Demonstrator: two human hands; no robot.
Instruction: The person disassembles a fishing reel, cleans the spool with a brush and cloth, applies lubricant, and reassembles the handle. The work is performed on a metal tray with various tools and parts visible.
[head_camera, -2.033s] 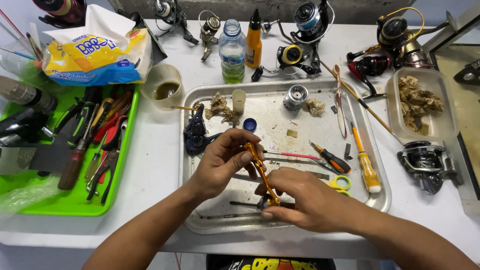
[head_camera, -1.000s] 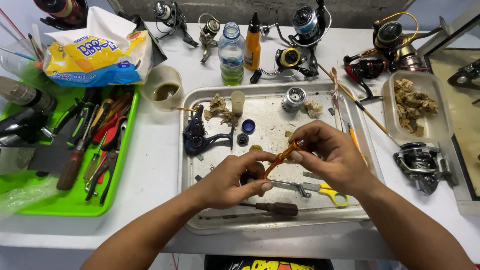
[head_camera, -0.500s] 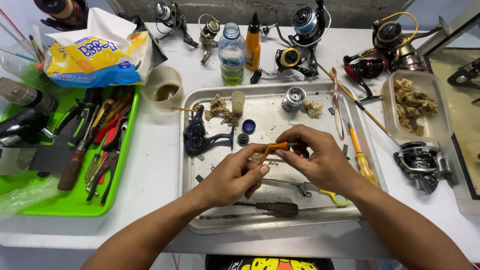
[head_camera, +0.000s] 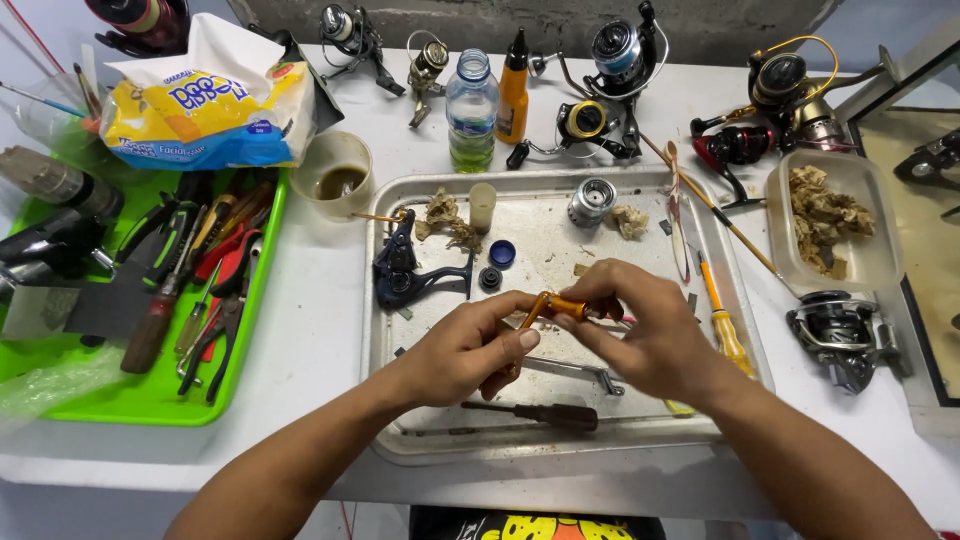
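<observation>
Both hands, left hand (head_camera: 465, 350) and right hand (head_camera: 640, 325), pinch the orange reel handle (head_camera: 555, 305) just above the metal tray (head_camera: 400, 440); best keep it low there, so loose bits land inside

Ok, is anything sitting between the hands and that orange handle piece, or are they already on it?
Nothing visible is between them. The left hand and right hand both grip the orange handle piece directly, holding it above the metal tray. The black reel body lies off to the left, apart from it.
</observation>
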